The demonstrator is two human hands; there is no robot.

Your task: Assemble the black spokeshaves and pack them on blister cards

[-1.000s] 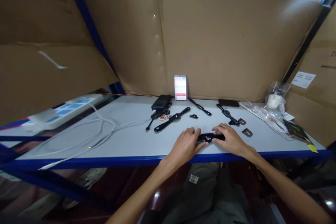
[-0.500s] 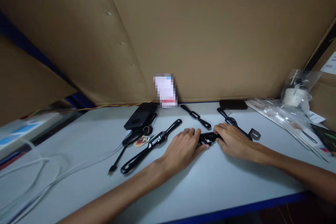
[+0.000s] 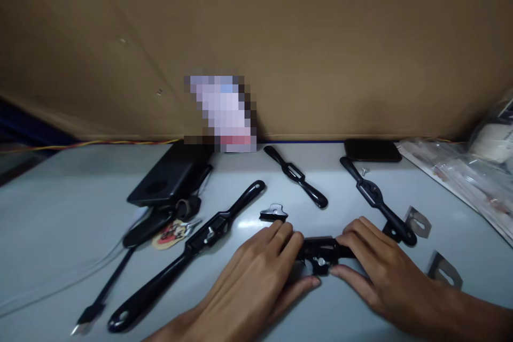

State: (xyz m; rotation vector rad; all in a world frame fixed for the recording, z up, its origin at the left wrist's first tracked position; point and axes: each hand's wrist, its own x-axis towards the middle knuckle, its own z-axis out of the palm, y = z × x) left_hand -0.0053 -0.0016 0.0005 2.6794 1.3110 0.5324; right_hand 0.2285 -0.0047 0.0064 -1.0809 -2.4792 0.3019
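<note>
A black spokeshave (image 3: 321, 257) is held level just above or on the table by both hands. My left hand (image 3: 264, 262) wraps its left handle, thumb below the middle. My right hand (image 3: 388, 262) grips the other handle, its thumb near the silver screw at the centre. Left of them lies a larger black spokeshave (image 3: 208, 235). Behind my left hand rests a small black cap piece (image 3: 274, 212). Farther back are two more spokeshave bodies, one in the middle (image 3: 294, 173) and one on the right (image 3: 372, 192). Flat metal blades (image 3: 419, 222) lie near my right hand.
A black box-like device (image 3: 160, 176) with a cable and keys stands at the left. Against the cardboard wall (image 3: 320, 48) a blurred phone-like screen (image 3: 224, 112) leans. A dark phone (image 3: 372, 150), a small screw (image 3: 364, 171) and plastic packets (image 3: 460, 171) are at the back right.
The view has moved closer and lower over the table. The cap piece and a second blade now show beside my hands; both hands keep their hold on the spokeshave.
</note>
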